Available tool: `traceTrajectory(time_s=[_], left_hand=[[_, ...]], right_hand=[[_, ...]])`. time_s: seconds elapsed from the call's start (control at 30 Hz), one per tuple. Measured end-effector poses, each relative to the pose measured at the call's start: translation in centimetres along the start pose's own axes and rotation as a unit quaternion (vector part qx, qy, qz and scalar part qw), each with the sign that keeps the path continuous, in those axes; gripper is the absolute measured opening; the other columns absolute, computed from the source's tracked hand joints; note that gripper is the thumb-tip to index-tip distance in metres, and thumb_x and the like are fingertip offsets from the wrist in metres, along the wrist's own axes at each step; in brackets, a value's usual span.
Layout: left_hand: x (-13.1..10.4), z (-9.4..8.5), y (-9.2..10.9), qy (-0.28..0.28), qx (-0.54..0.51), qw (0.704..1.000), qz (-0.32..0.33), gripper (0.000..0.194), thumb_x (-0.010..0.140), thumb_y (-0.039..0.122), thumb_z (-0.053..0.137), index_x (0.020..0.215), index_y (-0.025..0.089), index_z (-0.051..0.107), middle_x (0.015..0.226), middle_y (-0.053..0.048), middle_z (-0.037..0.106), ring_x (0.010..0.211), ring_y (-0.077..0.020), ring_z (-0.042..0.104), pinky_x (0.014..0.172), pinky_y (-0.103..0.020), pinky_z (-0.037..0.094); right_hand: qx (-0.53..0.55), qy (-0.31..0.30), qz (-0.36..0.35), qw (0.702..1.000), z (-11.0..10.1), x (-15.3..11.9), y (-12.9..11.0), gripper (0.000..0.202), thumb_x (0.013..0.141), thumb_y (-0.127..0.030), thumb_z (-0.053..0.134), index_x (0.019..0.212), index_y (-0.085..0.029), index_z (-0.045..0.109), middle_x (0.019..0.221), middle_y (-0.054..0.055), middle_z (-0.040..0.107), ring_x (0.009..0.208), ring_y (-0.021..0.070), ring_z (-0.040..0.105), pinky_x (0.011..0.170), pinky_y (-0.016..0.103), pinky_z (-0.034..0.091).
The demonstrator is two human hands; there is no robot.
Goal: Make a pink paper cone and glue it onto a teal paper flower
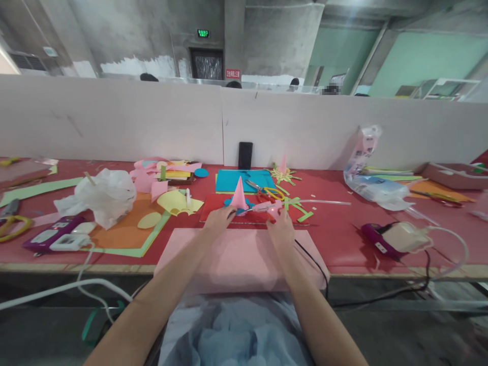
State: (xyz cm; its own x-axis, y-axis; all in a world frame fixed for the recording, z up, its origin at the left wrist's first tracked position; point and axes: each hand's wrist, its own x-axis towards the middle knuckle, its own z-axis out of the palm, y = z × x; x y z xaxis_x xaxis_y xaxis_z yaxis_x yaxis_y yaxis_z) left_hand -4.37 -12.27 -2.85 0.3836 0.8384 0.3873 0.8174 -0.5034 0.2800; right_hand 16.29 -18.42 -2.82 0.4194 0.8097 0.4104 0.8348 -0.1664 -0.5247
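A pink paper cone point(239, 195) stands upright on a blue scalloped paper piece point(249, 203), over a red sheet point(212, 204). At the left edge of the blue paper piece, my left hand point(220, 219) is closed with its fingertips on it. My right hand point(280, 223) is wrapped round a pink hot glue gun point(263, 207) with a small red light. Its nozzle points left, close to the cone's base; whether it touches is too small to tell. Behind the gun lie scissors point(272, 193) with yellow and red handles.
A pink box-like surface point(240, 254) lies before me. Blue sheets point(229, 181) and a black phone point(245, 155) are behind. Paper scraps point(143, 180), a crumpled white bag point(109, 193) and a purple power strip point(53, 234) sit left. A second power strip point(381, 241) stands right.
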Motion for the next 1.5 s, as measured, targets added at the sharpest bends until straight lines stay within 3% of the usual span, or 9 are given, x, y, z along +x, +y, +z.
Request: traceTrajectory(time_s=[0.23,0.47,0.67,1.23,1.4,1.5], left_hand=[[-0.1,0.5,-0.2,-0.008,0.039,0.993,0.107,0.028,0.09,0.028,0.036,0.105,0.024,0.059,0.104,0.0,0.064,0.093,-0.0128,0.058,0.077,-0.022,0.043],[-0.3,0.4,0.2,-0.017,0.06,0.986,0.154,0.028,0.089,0.03,0.038,0.095,0.023,0.064,0.095,-0.002,0.063,0.09,-0.0123,0.057,0.077,-0.023,0.043],[-0.6,0.0,0.8,0.017,0.034,0.991,0.13,0.032,0.09,0.029,0.034,0.101,0.019,0.063,0.097,-0.005,0.061,0.089,-0.0146,0.056,0.08,-0.027,0.044],[-0.6,-0.2,1.3,-0.019,0.043,0.988,0.146,0.032,0.085,0.025,0.04,0.111,0.024,0.058,0.103,-0.007,0.055,0.096,-0.0196,0.052,0.087,-0.035,0.041],[-0.6,-0.6,0.7,0.031,-0.063,0.995,0.073,0.032,0.085,0.014,0.035,0.112,0.019,0.052,0.105,-0.006,0.057,0.098,-0.0161,0.053,0.086,-0.03,0.043],[-0.5,-0.8,0.1,0.064,-0.058,0.995,0.052,0.03,0.083,0.01,0.034,0.101,0.018,0.057,0.097,-0.005,0.057,0.095,-0.0159,0.053,0.086,-0.029,0.043]], right_hand=[[0.045,0.0,0.078,0.996,-0.4,0.7,0.6,0.045,0.072,-0.032,0.05,0.114,-0.015,0.042,0.114,0.012,0.055,0.103,0.0257,0.052,0.077,0.031,0.04],[0.058,-0.005,0.084,0.995,-0.6,0.6,0.3,0.046,0.072,-0.033,0.051,0.113,-0.015,0.043,0.112,0.011,0.056,0.102,0.0254,0.053,0.076,0.031,0.04],[0.067,-0.003,0.089,0.994,-0.6,0.6,0.3,0.047,0.071,-0.033,0.051,0.115,-0.015,0.042,0.114,0.011,0.054,0.104,0.0246,0.052,0.077,0.03,0.04],[0.074,-0.016,0.099,0.992,-0.6,0.6,0.3,0.045,0.071,-0.036,0.05,0.112,-0.016,0.043,0.109,0.01,0.056,0.101,0.0238,0.054,0.073,0.029,0.04],[0.072,-0.019,0.096,0.993,-0.5,0.6,0.5,0.046,0.072,-0.037,0.05,0.112,-0.017,0.043,0.11,0.009,0.056,0.1,0.0246,0.054,0.072,0.03,0.041],[0.071,-0.016,0.098,0.993,-0.4,0.6,0.6,0.045,0.071,-0.037,0.05,0.112,-0.017,0.043,0.11,0.01,0.056,0.1,0.0248,0.054,0.072,0.03,0.041]])
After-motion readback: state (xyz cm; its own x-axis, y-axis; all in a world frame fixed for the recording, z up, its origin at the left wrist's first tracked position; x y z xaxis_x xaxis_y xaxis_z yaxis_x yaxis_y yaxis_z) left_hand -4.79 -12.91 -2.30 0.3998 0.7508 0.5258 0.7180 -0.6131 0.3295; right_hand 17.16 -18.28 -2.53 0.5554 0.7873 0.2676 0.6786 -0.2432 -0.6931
